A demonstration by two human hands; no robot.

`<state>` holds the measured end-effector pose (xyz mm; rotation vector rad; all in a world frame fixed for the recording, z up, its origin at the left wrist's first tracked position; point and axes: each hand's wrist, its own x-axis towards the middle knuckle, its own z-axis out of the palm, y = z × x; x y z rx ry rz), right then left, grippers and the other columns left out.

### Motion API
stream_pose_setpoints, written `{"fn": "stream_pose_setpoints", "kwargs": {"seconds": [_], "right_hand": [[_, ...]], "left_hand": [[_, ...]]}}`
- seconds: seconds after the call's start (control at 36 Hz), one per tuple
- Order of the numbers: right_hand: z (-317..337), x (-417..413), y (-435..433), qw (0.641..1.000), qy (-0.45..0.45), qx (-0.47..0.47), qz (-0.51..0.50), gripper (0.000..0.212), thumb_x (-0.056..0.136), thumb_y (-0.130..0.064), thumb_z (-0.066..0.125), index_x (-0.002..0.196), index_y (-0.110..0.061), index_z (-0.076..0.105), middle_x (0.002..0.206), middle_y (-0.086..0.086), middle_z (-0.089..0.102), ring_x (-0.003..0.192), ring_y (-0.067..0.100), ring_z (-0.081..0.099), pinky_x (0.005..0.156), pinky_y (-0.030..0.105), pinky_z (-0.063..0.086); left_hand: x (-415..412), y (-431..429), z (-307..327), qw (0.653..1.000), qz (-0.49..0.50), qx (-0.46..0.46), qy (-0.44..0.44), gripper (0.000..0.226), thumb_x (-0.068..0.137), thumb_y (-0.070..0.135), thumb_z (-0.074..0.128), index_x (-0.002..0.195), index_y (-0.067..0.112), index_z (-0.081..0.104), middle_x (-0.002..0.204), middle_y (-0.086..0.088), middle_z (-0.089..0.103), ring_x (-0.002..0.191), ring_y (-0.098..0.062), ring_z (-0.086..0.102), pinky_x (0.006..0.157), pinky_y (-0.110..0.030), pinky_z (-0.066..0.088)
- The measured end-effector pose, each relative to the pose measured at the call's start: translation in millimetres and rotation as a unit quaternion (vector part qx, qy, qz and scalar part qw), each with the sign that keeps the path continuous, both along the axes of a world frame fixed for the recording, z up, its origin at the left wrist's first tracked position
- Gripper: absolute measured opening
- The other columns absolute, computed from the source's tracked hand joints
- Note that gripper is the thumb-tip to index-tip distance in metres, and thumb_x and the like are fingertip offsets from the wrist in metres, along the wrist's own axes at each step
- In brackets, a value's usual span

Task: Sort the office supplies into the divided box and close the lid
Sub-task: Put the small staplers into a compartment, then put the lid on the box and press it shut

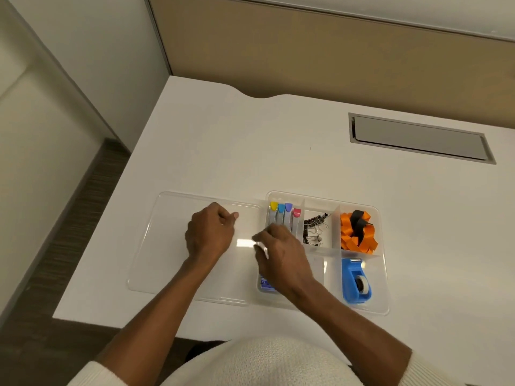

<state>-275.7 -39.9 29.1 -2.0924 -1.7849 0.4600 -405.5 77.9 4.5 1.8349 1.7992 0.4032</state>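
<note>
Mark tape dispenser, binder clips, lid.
tape dispenser (356, 280): head view, blue body beside the roll.
binder clips (314, 228): head view, middle of the pile.
lid (167, 246): head view, bare clear panel left of the hands.

One view only, from head. Looks forward and steeply down at white desk (278, 140), close above it. Wide lens bends edges. Own arms reach in from bottom; left hand (209, 234) and right hand (281, 253) near middle. Divided box (383, 263) right of middle. Wall panel (334, 51) far at top.
</note>
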Motion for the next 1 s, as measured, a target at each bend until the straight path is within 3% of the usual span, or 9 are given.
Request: {"fn": "stream_pose_setpoints", "kwargs": {"seconds": [0.11, 0.22, 0.36, 0.42, 0.5, 0.58, 0.69, 0.92, 1.0], "right_hand": [[-5.5, -29.2, -3.4, 0.997, 0.002, -0.032, 0.065, 0.038, 0.096, -0.019, 0.067, 0.131, -0.006, 0.065, 0.121, 0.012, 0.066, 0.108, 0.028, 0.062, 0.082, 0.04, 0.06], [-17.8, -49.7, -0.4, 0.982, -0.047, -0.118, 0.137, 0.059, 0.1, -0.028, 0.061, 0.149, -0.001, 0.041, 0.144, 0.018, 0.05, 0.129, 0.034, 0.049, 0.098, 0.044, 0.054], [-32.1, -62.2, 2.1, 0.957, -0.122, -0.177, 0.196, 0.056, 0.101, -0.034, 0.06, 0.138, 0.005, 0.046, 0.136, 0.024, 0.051, 0.124, 0.035, 0.048, 0.102, 0.046, 0.049], [-40.2, -65.2, 2.2, 0.951, -0.131, -0.196, 0.199, 0.059, 0.101, -0.035, 0.06, 0.139, 0.007, 0.044, 0.141, 0.027, 0.048, 0.131, 0.04, 0.045, 0.11, 0.048, 0.044], [-48.7, -71.2, -0.9, 0.951, -0.091, -0.232, 0.185, 0.074, 0.1, -0.039, 0.061, 0.151, 0.007, 0.032, 0.161, 0.03, 0.026, 0.15, 0.047, 0.025, 0.12, 0.052, 0.033], [-55.6, -77.0, -5.8, 0.951, -0.071, -0.243, 0.178, 0.086, 0.099, -0.042, 0.061, 0.157, 0.005, 0.018, 0.168, 0.029, 0.004, 0.156, 0.047, 0.004, 0.123, 0.054, 0.026], [-60.8, -78.9, -12.8, 0.952, -0.081, -0.237, 0.178, 0.089, 0.1, -0.043, 0.06, 0.158, 0.003, 0.012, 0.168, 0.028, -0.006, 0.156, 0.047, -0.003, 0.124, 0.054, 0.022], [-59.0, -84.8, -11.0, 0.951, -0.078, -0.246, 0.172, 0.092, 0.099, -0.044, 0.06, 0.16, 0.001, 0.006, 0.166, 0.032, -0.011, 0.155, 0.049, -0.008, 0.124, 0.054, 0.022], [-59.6, -88.8, -9.8, 0.954, -0.071, -0.246, 0.159, 0.092, 0.099, -0.046, 0.06, 0.16, -0.002, 0.007, 0.166, 0.033, -0.01, 0.155, 0.05, -0.008, 0.124, 0.055, 0.021]], "left_hand": [[-34.7, 6.3, -2.0, 0.998, 0.039, 0.029, 0.026, 0.024, 0.092, 0.043, 0.074, 0.091, 0.02, 0.069, 0.094, -0.002, 0.075, 0.083, -0.025, 0.071, 0.066, -0.034, 0.057], [-64.8, 9.0, -8.2, 0.992, 0.076, 0.032, 0.09, 0.034, 0.09, 0.042, 0.076, 0.106, 0.013, 0.07, 0.114, -0.013, 0.069, 0.105, -0.031, 0.064, 0.076, -0.04, 0.056], [-91.1, 5.3, -18.9, 0.984, 0.104, -0.008, 0.143, 0.055, 0.086, 0.046, 0.078, 0.12, 0.005, 0.063, 0.129, -0.02, 0.058, 0.12, -0.037, 0.053, 0.093, -0.049, 0.054], [-97.7, 2.1, -22.7, 0.98, 0.105, -0.029, 0.164, 0.068, 0.087, 0.053, 0.075, 0.128, 0.001, 0.058, 0.134, -0.023, 0.055, 0.124, -0.039, 0.052, 0.098, -0.049, 0.051], [-102.6, -2.0, -26.9, 0.979, 0.095, -0.031, 0.18, 0.076, 0.088, 0.058, 0.071, 0.131, -0.002, 0.054, 0.134, -0.024, 0.055, 0.124, -0.039, 0.053, 0.099, -0.049, 0.05], [-106.4, -2.7, -29.7, 0.978, 0.095, -0.027, 0.185, 0.079, 0.088, 0.061, 0.069, 0.132, -0.002, 0.051, 0.133, -0.024, 0.056, 0.122, -0.04, 0.053, 0.097, -0.05, 0.05], [-109.7, 2.7, -32.8, 0.978, 0.12, -0.051, 0.162, 0.087, 0.086, 0.065, 0.068, 0.135, -0.004, 0.045, 0.138, -0.027, 0.052, 0.126, -0.042, 0.051, 0.099, -0.052, 0.049], [-122.9, 27.5, -28.5, 0.976, 0.167, -0.09, 0.106, 0.08, 0.084, 0.055, 0.078, 0.133, -0.002, 0.051, 0.138, -0.025, 0.053, 0.131, -0.043, 0.048, 0.108, -0.055, 0.043], [-139.1, 41.9, -23.4, 0.978, 0.178, -0.09, 0.065, 0.056, 0.086, 0.045, 0.08, 0.122, 0.005, 0.066, 0.13, -0.021, 0.063, 0.124, -0.041, 0.057, 0.105, -0.052, 0.049]]}}
